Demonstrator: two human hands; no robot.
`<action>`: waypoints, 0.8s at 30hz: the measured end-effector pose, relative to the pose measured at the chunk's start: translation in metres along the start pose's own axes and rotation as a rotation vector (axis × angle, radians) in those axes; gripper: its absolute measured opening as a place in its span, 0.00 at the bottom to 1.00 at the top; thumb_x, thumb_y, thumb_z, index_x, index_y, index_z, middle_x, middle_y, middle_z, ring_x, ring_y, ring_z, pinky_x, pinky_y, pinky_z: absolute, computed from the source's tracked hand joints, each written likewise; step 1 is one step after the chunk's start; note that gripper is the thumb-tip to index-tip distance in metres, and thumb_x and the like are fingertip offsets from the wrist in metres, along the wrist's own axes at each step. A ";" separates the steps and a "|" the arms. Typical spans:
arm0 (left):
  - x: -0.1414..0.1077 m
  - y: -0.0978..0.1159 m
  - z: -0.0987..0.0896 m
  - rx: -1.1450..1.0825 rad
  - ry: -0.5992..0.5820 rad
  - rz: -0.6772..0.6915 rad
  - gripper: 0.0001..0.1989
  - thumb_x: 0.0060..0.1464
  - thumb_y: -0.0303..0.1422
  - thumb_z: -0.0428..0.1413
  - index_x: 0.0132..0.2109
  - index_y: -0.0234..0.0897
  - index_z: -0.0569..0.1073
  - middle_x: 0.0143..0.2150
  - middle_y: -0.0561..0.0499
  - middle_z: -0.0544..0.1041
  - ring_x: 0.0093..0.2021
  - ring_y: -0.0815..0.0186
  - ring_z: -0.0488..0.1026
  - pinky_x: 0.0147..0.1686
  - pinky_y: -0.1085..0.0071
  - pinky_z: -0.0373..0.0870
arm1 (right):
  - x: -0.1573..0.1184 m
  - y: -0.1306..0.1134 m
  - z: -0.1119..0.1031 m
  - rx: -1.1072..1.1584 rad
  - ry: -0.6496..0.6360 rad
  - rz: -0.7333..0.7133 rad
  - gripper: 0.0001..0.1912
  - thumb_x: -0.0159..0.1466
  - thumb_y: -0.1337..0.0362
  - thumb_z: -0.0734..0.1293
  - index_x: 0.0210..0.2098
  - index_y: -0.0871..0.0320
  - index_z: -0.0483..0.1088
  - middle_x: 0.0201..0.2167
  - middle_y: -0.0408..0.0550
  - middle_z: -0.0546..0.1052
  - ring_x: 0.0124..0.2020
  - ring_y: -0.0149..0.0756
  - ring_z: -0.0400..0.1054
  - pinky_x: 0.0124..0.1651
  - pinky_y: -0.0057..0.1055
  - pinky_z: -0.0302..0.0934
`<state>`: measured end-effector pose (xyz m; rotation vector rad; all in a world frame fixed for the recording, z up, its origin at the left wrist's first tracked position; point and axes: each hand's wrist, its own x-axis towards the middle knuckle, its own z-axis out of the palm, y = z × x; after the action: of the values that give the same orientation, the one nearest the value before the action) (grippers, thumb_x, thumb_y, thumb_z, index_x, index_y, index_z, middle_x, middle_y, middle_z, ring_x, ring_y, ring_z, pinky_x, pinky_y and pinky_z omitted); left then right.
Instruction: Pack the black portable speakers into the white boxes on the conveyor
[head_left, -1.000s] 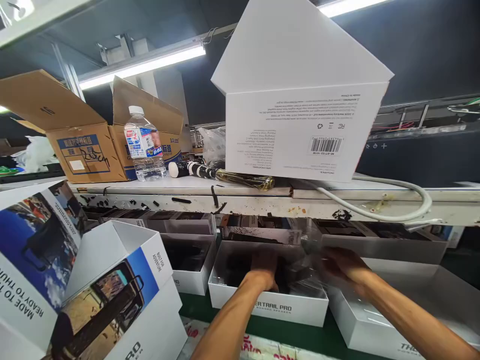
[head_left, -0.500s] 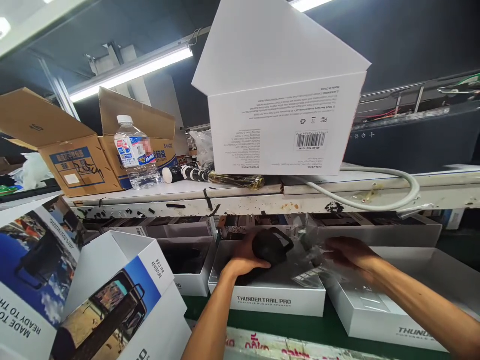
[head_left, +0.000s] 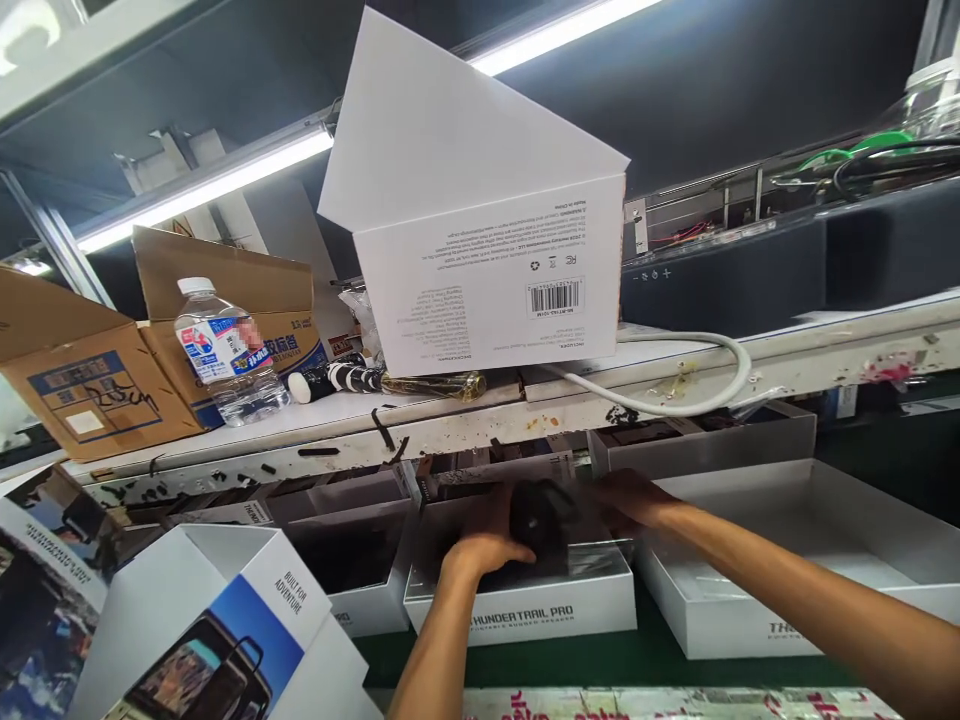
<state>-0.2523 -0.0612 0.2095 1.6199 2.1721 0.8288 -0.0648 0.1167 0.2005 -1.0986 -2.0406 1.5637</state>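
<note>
My left hand [head_left: 484, 535] is closed round a black portable speaker [head_left: 538, 515] with a loop handle, its thumb along the near side. The speaker is tilted and slightly blurred, held over a white box tray [head_left: 555, 612] printed THUNDERTRAIL PRO. To the right of the speaker is my right hand [head_left: 630, 502], over the gap between this tray and the white tray [head_left: 739, 635] beside it. Its fingers are dark and smeared by motion, so whether they hold anything does not show. A clear plastic sheet or bag [head_left: 592, 560] seems to lie in the middle tray.
A shelf edge [head_left: 322, 450] runs just above the hands. On it stand an open white carton [head_left: 480, 290], a water bottle [head_left: 229, 355], a cardboard box [head_left: 97, 400] and a looped grey cable [head_left: 720, 395]. A printed box sleeve [head_left: 255, 620] stands at lower left.
The clear plastic bag at my right hand no longer shows there. That hand has moved left, closer to the speaker. My left hand still grips the speaker. The camera view has shifted.
</note>
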 end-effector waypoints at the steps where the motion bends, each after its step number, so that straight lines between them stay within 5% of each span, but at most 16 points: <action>1: 0.001 0.000 0.003 0.024 -0.011 0.006 0.55 0.28 0.28 0.74 0.67 0.47 0.66 0.70 0.46 0.67 0.70 0.45 0.62 0.70 0.54 0.58 | -0.005 0.001 0.000 -0.039 0.023 -0.037 0.12 0.65 0.58 0.65 0.35 0.62 0.74 0.35 0.60 0.80 0.35 0.45 0.76 0.33 0.35 0.70; 4: 0.002 -0.002 0.009 0.075 -0.030 0.017 0.56 0.27 0.26 0.74 0.68 0.44 0.66 0.70 0.44 0.67 0.70 0.47 0.61 0.70 0.56 0.57 | -0.026 0.006 0.011 -0.301 0.101 -0.307 0.27 0.66 0.51 0.66 0.60 0.57 0.70 0.64 0.59 0.69 0.66 0.52 0.62 0.64 0.46 0.63; 7: 0.000 -0.004 0.011 0.113 -0.027 0.021 0.57 0.30 0.27 0.74 0.69 0.43 0.63 0.70 0.44 0.66 0.69 0.50 0.63 0.69 0.58 0.59 | -0.048 0.012 0.029 -0.690 0.036 -0.523 0.38 0.69 0.46 0.60 0.73 0.58 0.56 0.70 0.60 0.61 0.69 0.56 0.57 0.68 0.52 0.55; 10: 0.001 -0.009 0.016 0.152 -0.020 0.020 0.57 0.31 0.29 0.73 0.70 0.45 0.61 0.72 0.45 0.64 0.71 0.50 0.60 0.70 0.58 0.57 | -0.063 0.016 0.040 -0.845 -0.101 -0.502 0.38 0.72 0.45 0.56 0.74 0.62 0.54 0.65 0.64 0.67 0.64 0.57 0.64 0.64 0.52 0.59; 14: 0.003 -0.017 0.029 0.196 -0.034 -0.002 0.55 0.31 0.27 0.71 0.70 0.40 0.63 0.72 0.42 0.64 0.71 0.46 0.59 0.71 0.55 0.56 | -0.068 0.015 0.044 -0.892 -0.176 -0.512 0.40 0.72 0.42 0.56 0.72 0.65 0.57 0.69 0.66 0.61 0.69 0.61 0.57 0.68 0.55 0.54; 17: -0.002 -0.018 0.033 0.204 -0.039 -0.004 0.48 0.37 0.29 0.67 0.68 0.42 0.66 0.71 0.44 0.66 0.70 0.48 0.61 0.70 0.55 0.57 | -0.067 0.015 0.046 -0.898 -0.211 -0.509 0.39 0.73 0.43 0.54 0.69 0.67 0.62 0.67 0.68 0.64 0.66 0.63 0.61 0.66 0.56 0.58; 20: -0.014 -0.015 0.026 0.220 0.048 -0.013 0.40 0.47 0.32 0.63 0.69 0.37 0.65 0.71 0.42 0.65 0.71 0.50 0.61 0.71 0.55 0.55 | -0.068 0.023 0.046 -0.913 -0.151 -0.511 0.33 0.74 0.47 0.56 0.67 0.65 0.66 0.64 0.66 0.69 0.64 0.61 0.65 0.65 0.56 0.60; 24: -0.034 -0.005 0.021 0.233 0.238 0.018 0.29 0.60 0.34 0.54 0.68 0.36 0.65 0.70 0.42 0.66 0.71 0.55 0.61 0.71 0.54 0.55 | -0.079 0.050 0.041 -0.908 -0.089 -0.600 0.32 0.71 0.50 0.62 0.68 0.61 0.65 0.68 0.63 0.64 0.69 0.61 0.58 0.70 0.65 0.50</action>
<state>-0.2344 -0.0885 0.1868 1.7263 2.5042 0.8377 -0.0235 0.0355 0.1542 -0.5203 -2.8564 0.3759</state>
